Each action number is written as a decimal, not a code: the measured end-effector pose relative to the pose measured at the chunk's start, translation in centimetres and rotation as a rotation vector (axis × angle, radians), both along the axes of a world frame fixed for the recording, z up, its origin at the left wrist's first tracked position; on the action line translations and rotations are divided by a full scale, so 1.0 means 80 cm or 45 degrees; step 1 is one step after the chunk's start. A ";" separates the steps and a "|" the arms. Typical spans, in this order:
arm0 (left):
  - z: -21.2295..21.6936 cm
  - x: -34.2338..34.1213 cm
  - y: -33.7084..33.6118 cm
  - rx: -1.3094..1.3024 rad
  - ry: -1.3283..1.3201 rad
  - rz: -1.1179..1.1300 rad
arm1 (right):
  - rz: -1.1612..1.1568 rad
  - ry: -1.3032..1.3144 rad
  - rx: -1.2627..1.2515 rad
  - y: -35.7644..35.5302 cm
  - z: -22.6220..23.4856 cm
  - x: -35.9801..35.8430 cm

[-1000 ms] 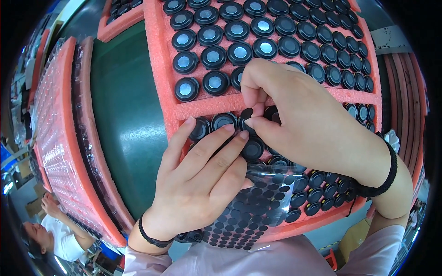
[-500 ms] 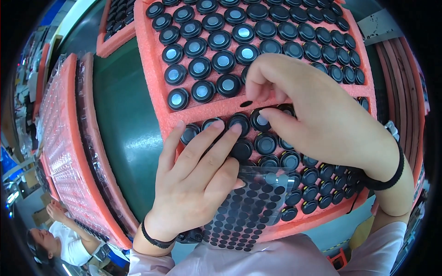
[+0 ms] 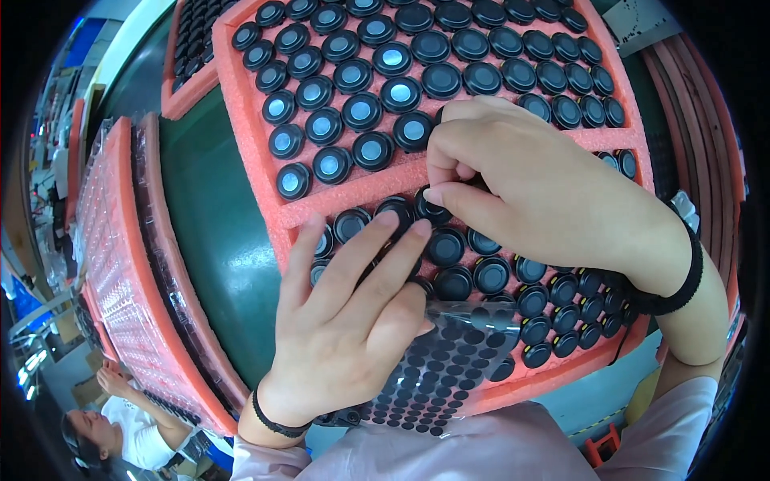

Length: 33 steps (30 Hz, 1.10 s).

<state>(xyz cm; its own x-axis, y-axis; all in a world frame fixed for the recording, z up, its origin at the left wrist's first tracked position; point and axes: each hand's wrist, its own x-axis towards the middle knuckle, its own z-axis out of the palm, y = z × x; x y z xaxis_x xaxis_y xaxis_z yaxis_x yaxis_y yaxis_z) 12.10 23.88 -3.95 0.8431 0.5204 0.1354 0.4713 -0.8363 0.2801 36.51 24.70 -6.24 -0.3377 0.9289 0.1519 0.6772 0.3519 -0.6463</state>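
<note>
My left hand (image 3: pixel 345 321) lies with its fingers spread over several black round parts, the fingertips resting on or close above them. Beside its thumb, a clear sheet of black dots (image 3: pixel 437 361) slants down toward my body; whether the thumb grips it is hidden. My right hand (image 3: pixel 513 176) is curled, its thumb at the top of a black round part (image 3: pixel 434 210) in the foam tray's lower section. Anything between its fingertips is hidden. The pink foam tray (image 3: pixel 345 192) holds rows of these parts, some with silvery centres and others dark.
Left of the tray is a green surface (image 3: pixel 204 208). Pink foam trays under clear plastic (image 3: pixel 152 272) stand farther left, and another filled tray (image 3: pixel 188 92) is at the back left. Stacked reddish boards (image 3: pixel 698 120) line the right. A person in white (image 3: pixel 136 429) works at the lower left.
The tray has shifted slightly left in view. A black dot below my right fingertips is no longer visible there, and that thumb is now on a part nearer my left fingers.
</note>
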 end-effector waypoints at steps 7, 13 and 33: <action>-0.009 0.011 0.006 -0.097 0.009 -0.065 | -0.004 -0.017 0.053 -0.001 -0.012 0.001; -0.012 0.012 0.005 -0.116 0.010 -0.050 | -0.001 -0.023 0.084 -0.001 -0.015 0.000; -0.013 0.008 0.004 -0.146 0.017 -0.048 | -0.015 -0.108 0.156 -0.003 -0.017 -0.007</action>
